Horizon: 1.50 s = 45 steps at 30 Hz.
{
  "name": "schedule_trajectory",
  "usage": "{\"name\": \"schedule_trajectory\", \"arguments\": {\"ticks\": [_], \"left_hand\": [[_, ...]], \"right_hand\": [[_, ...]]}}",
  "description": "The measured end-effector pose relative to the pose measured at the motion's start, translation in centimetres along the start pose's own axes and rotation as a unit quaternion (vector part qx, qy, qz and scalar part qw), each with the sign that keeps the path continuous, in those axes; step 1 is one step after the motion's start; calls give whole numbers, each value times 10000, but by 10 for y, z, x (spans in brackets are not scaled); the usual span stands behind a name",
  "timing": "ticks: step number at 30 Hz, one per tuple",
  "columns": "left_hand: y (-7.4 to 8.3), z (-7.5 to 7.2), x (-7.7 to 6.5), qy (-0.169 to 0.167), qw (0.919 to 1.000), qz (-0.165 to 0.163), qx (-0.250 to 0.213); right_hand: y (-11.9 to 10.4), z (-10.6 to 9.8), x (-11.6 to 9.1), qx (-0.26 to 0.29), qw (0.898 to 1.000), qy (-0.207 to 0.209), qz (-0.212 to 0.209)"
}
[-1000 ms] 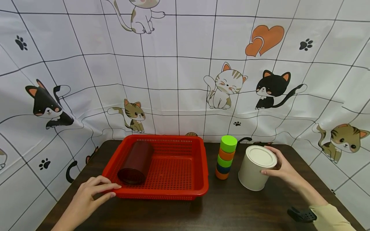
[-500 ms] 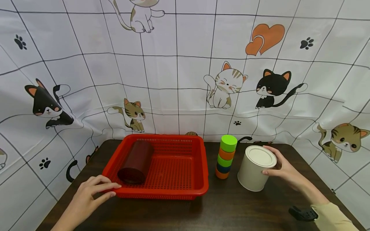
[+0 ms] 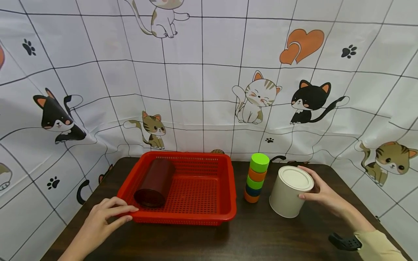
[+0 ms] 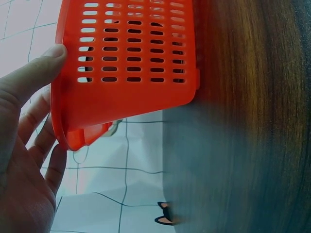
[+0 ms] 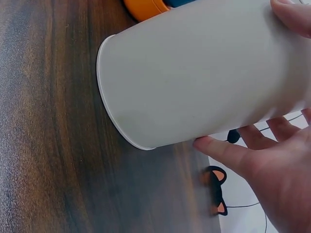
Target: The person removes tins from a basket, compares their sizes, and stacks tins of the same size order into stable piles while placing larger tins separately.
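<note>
My left hand (image 3: 103, 222) grips the front left corner of a red plastic basket (image 3: 183, 216) with thumb and fingers at its rim. The left wrist view shows the slotted basket wall (image 4: 131, 94) and the thumb (image 4: 46, 63) on the outer side of the rim. Lying on its side inside the basket is a dark maroon cylinder (image 3: 156, 183). My right hand (image 3: 323, 194) holds a cream lidded canister (image 3: 287, 197) around its right side near the top. In the right wrist view the canister (image 5: 194, 77) is slightly tilted, its base edge close to the table.
Between basket and canister stands a stack of green, orange and navy cups (image 3: 256, 176). All of it is on a dark wooden table (image 3: 248, 235). Behind hangs a white sheet (image 3: 183, 83) printed with cats, meeting the table's back edge. A black watch (image 3: 344, 242) is on the right wrist.
Both hands keep their holds and barely move. The view shifts slightly, and the basket, cup stack and canister stay in place relative to one another.
</note>
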<state>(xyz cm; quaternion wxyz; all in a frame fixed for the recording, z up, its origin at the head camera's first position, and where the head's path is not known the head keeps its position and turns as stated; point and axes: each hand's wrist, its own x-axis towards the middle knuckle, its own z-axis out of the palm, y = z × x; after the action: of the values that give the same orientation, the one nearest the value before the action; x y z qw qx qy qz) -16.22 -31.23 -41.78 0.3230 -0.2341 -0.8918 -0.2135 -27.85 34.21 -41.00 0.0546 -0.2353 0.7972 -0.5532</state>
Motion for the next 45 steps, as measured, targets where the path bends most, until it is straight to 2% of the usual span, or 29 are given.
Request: {"name": "schedule_trajectory", "arguments": {"ticks": [12,18,24,33,40,45], "left_hand": [[-2,0,-1,5,9998,49,-180],[-2,0,0,8,9999,31,-131],[-1,-1,0,23,9998,36,-180],[1,-1,0,-35,9999,-125,-26],[2,0,-1,-90,9992,-380,14],[0,-1,-5,131,9986,-514,-50]], "right_hand": [[-6,-2,-1,82,9997,-247,16],[-28,-12,7,-515,9980,-163,-330],[-68,-24,30,-1089,9909,21,-792],[-129,-21,67,-1487,9869,-68,-628],[-169,-1,103,-1552,9842,-344,-774],[-187,27,133,-1591,9801,-720,-943]]}}
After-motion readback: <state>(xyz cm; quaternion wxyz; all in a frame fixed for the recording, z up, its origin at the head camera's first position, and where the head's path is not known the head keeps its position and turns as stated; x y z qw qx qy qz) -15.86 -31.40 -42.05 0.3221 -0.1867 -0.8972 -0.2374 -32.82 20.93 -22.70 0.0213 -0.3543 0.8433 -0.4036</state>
